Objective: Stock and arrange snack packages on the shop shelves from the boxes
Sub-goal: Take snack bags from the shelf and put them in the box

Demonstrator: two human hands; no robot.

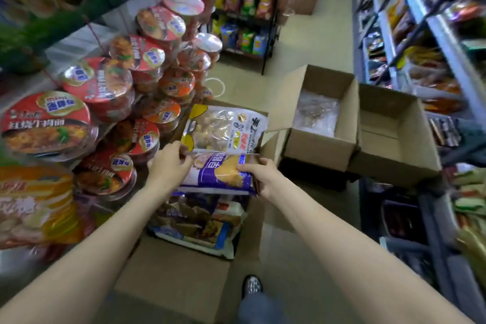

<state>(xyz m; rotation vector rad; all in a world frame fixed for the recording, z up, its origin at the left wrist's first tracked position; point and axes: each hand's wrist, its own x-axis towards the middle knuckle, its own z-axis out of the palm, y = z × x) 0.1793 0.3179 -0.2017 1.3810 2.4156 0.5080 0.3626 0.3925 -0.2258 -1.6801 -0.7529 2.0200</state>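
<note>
The shelves (431, 34) run along my right, all blurry. A big box (184, 271) sits open on the floor below me, with snack bags inside. I hold a purple and white bag (218, 173) above it, lying flat, its long side going left to right. My left hand (168, 163) pinches its left end. My right hand (259, 176) grips its right end. My fingers hide both ends.
</note>
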